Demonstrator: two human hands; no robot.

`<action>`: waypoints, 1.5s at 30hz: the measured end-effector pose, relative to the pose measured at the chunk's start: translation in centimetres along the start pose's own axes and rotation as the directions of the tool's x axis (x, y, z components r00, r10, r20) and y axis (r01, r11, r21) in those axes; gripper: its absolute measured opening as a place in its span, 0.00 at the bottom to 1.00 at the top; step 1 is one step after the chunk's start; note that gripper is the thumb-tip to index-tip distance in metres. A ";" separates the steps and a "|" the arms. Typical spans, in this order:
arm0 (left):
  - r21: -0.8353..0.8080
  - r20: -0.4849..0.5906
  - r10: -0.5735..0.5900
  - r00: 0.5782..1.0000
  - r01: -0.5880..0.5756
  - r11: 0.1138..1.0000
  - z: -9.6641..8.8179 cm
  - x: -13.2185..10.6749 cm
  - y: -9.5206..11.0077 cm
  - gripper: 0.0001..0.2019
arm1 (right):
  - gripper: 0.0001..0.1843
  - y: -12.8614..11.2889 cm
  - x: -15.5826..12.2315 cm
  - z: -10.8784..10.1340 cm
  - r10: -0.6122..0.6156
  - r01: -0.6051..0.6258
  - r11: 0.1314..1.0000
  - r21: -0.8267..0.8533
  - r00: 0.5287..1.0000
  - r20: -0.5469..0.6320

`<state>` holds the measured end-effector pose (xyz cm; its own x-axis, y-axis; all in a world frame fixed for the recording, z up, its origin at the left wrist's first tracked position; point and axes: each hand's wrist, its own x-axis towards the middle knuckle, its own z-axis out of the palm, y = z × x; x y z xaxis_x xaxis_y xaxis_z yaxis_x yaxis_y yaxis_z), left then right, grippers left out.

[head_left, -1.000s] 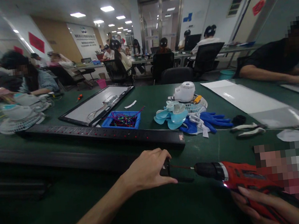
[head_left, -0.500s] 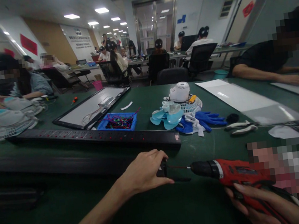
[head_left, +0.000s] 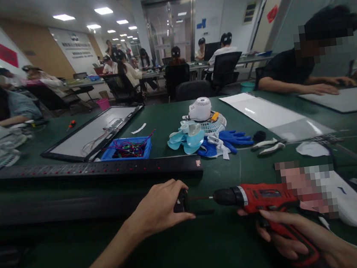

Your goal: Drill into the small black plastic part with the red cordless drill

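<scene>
My left hand (head_left: 159,205) is closed round the right end of a long black bar (head_left: 77,209) that lies across the table. Fingers and thumb clasp the end from above and below. In my right hand (head_left: 289,233) is a red and black cordless drill (head_left: 263,195), held by its grip. Its long thin bit (head_left: 200,198) points left at the bar's end, level with it; whether the tip touches, I cannot tell. Below the bit lies a thin dark strip (head_left: 205,212). Just behind the bar, a black power strip (head_left: 89,172) with red switches runs parallel to it.
Beyond the power strip are a blue basket (head_left: 149,148) of wires, light-blue fan blades (head_left: 184,140), a white fan body (head_left: 199,109), blue gloves (head_left: 235,138) and pliers (head_left: 270,146). A framed panel (head_left: 97,130) lies back left. At right, a co-worker (head_left: 290,71) leans over a white board (head_left: 345,98).
The view has turned a little to the right, so everything sits further left in the picture. Both hands keep their hold on the bar and the drill.
</scene>
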<state>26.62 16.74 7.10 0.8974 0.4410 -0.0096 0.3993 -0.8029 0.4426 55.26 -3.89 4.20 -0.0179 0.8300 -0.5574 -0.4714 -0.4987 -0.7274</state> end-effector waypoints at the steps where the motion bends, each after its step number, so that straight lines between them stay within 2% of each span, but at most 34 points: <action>1: 0.000 0.001 0.000 1.000 0.000 1.000 0.0 0.0 0.0 0.29 | 0.18 0.0 0.0 0.0 0.003 -0.003 1.000 0.002 1.000 0.006; 10: -0.008 -0.012 -0.001 1.000 0.001 1.000 -0.3 0.0 0.4 0.26 | 0.16 0.0 0.0 0.1 -0.009 0.008 1.000 0.025 0.999 0.043; 17: -0.030 -0.015 -0.008 1.000 0.007 1.000 -0.5 0.0 0.6 0.24 | 0.20 0.1 0.1 0.0 -0.020 0.019 1.000 0.015 0.997 0.068; 20: -0.030 -0.025 -0.021 0.999 0.020 0.999 -0.4 0.0 0.6 0.25 | 0.18 0.1 0.2 0.2 -0.018 0.017 1.000 0.017 0.998 0.055; 24: -0.045 -0.031 -0.029 0.999 0.027 0.999 -0.4 0.1 0.5 0.32 | 0.18 0.1 0.3 0.1 -0.015 0.014 1.000 0.019 0.998 0.053; 31: -0.060 -0.002 -0.039 0.999 0.039 0.997 -0.8 -0.1 0.7 0.24 | 0.19 0.3 0.2 0.0 -0.001 0.000 1.000 0.011 0.998 0.064; 45: -0.064 0.042 -0.070 0.997 0.073 0.995 -1.5 0.0 1.0 0.24 | 0.22 0.0 0.0 0.6 0.064 -0.064 0.998 -0.001 0.998 0.006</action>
<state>26.73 16.52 8.85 0.8743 0.4791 -0.0782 0.4506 -0.7411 0.4977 54.68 -3.77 4.45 -0.0531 0.7976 -0.6008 -0.4682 -0.5514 -0.6905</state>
